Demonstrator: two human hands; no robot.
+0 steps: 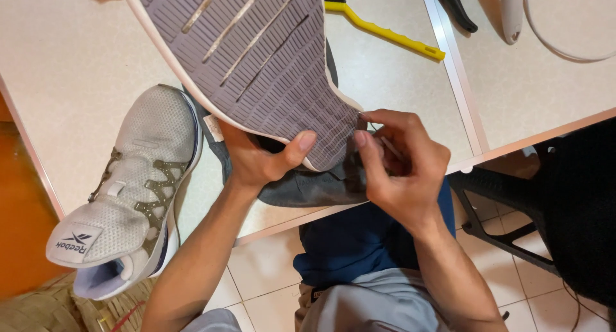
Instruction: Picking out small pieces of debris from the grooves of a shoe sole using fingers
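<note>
My left hand (260,159) is clamped on the upturned shoe (256,56), thumb pressed on the edge of its grey sole, fingers hidden underneath, forearm rising from below. My right hand (401,165) is pinched shut on a thin pick (385,144), its tip against the sole just beside my left thumb, wrist bent inward. A second shoe (131,191) lies left of my left arm. A yellow brush (385,30) sits beyond my right hand.
</note>
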